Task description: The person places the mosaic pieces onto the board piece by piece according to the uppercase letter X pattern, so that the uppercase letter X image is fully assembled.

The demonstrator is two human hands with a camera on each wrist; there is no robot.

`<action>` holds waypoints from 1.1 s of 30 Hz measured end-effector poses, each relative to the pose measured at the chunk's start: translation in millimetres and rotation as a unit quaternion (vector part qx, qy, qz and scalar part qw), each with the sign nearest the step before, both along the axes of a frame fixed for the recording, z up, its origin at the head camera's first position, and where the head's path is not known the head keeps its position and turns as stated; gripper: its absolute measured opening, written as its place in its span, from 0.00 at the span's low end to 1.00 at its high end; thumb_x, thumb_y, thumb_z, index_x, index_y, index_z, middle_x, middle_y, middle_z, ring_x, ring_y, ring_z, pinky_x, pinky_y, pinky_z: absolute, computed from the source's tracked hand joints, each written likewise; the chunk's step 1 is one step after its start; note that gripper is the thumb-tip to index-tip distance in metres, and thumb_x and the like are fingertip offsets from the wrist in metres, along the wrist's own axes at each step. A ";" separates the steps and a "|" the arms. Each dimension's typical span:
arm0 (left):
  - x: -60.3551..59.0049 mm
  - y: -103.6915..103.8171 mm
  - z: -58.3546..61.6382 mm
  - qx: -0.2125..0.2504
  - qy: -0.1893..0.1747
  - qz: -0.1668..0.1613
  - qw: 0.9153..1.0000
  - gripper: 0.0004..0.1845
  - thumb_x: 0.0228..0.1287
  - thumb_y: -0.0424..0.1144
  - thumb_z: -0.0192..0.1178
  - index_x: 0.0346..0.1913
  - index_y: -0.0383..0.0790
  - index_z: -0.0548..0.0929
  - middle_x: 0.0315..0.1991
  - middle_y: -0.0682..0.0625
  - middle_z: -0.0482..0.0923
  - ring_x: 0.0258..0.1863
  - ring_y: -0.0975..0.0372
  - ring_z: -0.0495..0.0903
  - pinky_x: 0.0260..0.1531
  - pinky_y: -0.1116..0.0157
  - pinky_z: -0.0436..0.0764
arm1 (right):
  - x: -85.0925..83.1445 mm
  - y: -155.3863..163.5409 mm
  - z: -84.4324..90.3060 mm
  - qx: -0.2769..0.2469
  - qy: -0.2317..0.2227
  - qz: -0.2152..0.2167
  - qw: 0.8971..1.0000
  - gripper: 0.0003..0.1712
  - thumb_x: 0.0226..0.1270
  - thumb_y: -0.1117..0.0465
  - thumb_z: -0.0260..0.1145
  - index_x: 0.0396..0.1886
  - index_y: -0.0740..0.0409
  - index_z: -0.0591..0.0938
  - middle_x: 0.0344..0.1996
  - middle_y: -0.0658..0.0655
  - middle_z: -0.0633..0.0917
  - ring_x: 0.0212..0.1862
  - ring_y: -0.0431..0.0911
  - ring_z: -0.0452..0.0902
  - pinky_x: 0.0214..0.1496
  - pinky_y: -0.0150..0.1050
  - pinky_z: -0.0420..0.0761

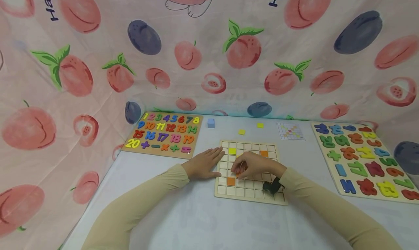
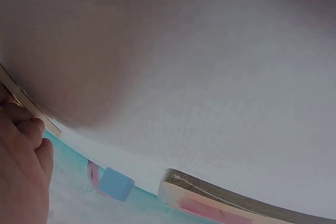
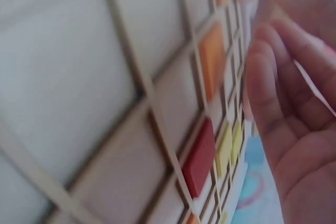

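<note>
A wooden grid board (image 1: 250,198) lies on the white table. My left hand (image 1: 204,164) rests with its fingers spread at the board's left edge; the left wrist view shows its fingers (image 2: 31,135) right at that edge. My right hand (image 1: 252,163) is over the board's middle, thumb and fingers bent toward each other beside an orange tile (image 1: 238,175). I cannot tell whether they pinch a tile. Another orange tile (image 1: 230,181), a yellow tile (image 1: 232,151) and a far orange tile (image 1: 264,153) sit in cells. A red tile (image 3: 199,158) shows in the right wrist view.
Behind the board lie two loose yellow tiles (image 1: 241,132), a blue cube (image 1: 211,123) and a printed pattern card (image 1: 290,130). A number puzzle board (image 1: 157,154) stands at the left, another puzzle board (image 1: 334,170) at the right. A black wrist device (image 1: 273,186) overlaps the grid.
</note>
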State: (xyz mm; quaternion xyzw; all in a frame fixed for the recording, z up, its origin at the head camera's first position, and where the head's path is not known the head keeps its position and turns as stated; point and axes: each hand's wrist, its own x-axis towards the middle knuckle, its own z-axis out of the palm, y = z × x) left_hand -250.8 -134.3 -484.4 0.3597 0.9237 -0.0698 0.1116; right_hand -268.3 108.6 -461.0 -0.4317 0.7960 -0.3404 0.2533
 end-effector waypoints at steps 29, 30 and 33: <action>0.0 -1.3 0.5 0.005 0.000 0.000 1.000 0.45 0.66 0.67 0.39 0.75 0.41 0.42 0.77 0.47 0.38 0.76 0.58 0.40 0.74 0.62 0.46 | -84.0 43.5 16.9 -0.061 -0.017 -0.134 0.989 0.18 0.60 0.67 0.66 0.50 0.70 0.80 0.48 0.69 0.82 0.49 0.57 0.80 0.52 0.38 0.81; 0.4 -1.3 1.0 0.007 -0.001 -0.001 1.000 0.45 0.66 0.67 0.40 0.75 0.41 0.42 0.77 0.47 0.38 0.76 0.58 0.40 0.74 0.62 0.47 | -87.0 43.5 17.5 -0.061 -0.021 -0.140 0.988 0.18 0.61 0.67 0.65 0.50 0.70 0.79 0.49 0.69 0.82 0.50 0.57 0.80 0.53 0.40 0.81; 1.4 -1.1 2.4 0.012 -0.004 -0.002 1.000 0.45 0.66 0.66 0.40 0.75 0.41 0.44 0.77 0.46 0.40 0.76 0.57 0.41 0.74 0.61 0.48 | -96.4 44.2 18.0 -0.059 -0.028 -0.164 0.984 0.20 0.61 0.65 0.66 0.51 0.70 0.79 0.51 0.69 0.81 0.51 0.55 0.79 0.56 0.45 0.79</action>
